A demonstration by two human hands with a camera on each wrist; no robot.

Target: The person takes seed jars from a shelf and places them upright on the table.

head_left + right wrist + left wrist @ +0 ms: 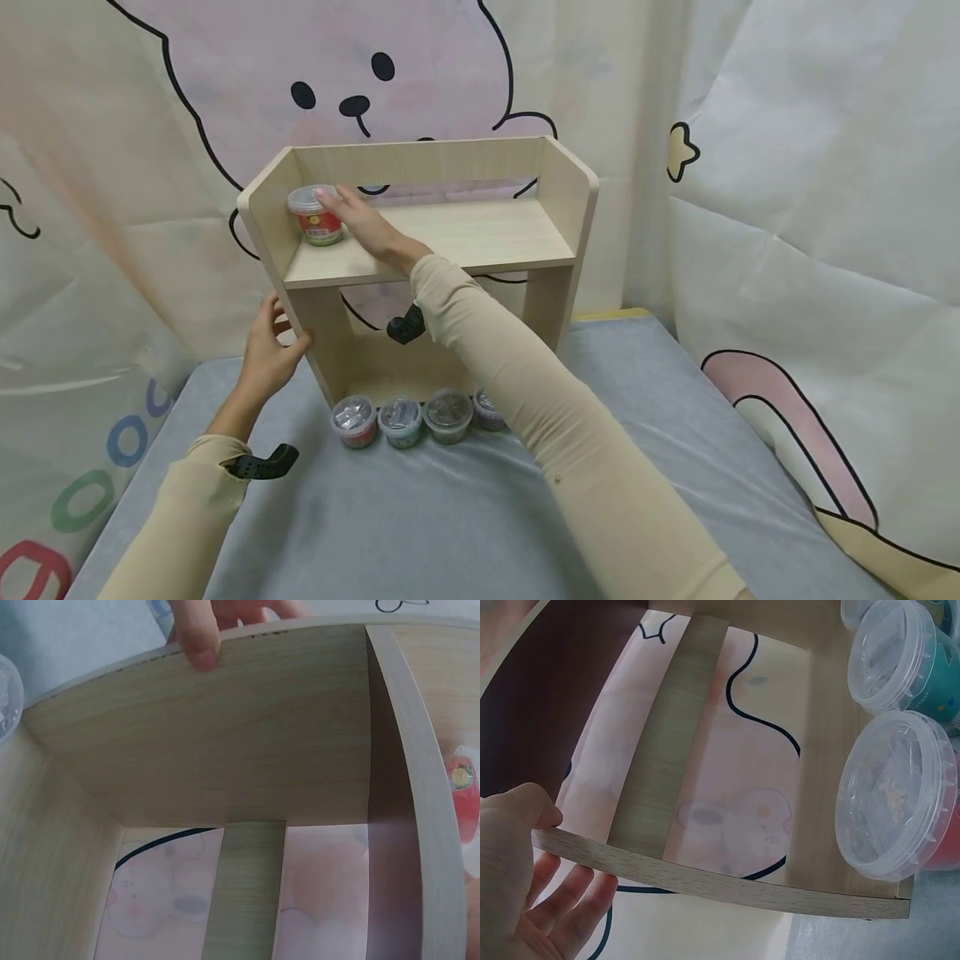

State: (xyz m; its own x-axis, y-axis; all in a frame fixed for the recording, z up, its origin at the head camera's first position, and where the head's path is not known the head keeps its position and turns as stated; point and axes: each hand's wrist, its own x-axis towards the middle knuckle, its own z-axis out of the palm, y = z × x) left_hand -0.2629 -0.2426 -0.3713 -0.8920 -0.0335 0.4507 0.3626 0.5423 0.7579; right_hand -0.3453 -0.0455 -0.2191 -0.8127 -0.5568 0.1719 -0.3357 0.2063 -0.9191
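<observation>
A small wooden shelf unit (480, 237) stands on the cloth-covered table. My left hand (272, 354) grips the edge of its left side panel; in the left wrist view the thumb (532, 804) lies on the inner face and the fingers curl under the outside. My right hand (367, 225) holds a clear-lidded plastic tub with a red label (318, 218) at the left end of the upper board. That tub's base is on or just over the board; I cannot tell which. In the right wrist view only part of the red tub (463, 791) shows, at the right edge.
Several similar lidded tubs, among them a red one (354, 421) and a teal one (401, 422), stand in a row along the unit's lower front. The right sleeve partly covers the last tub (487, 410). Printed curtains (810, 208) hang behind and beside the table (420, 517).
</observation>
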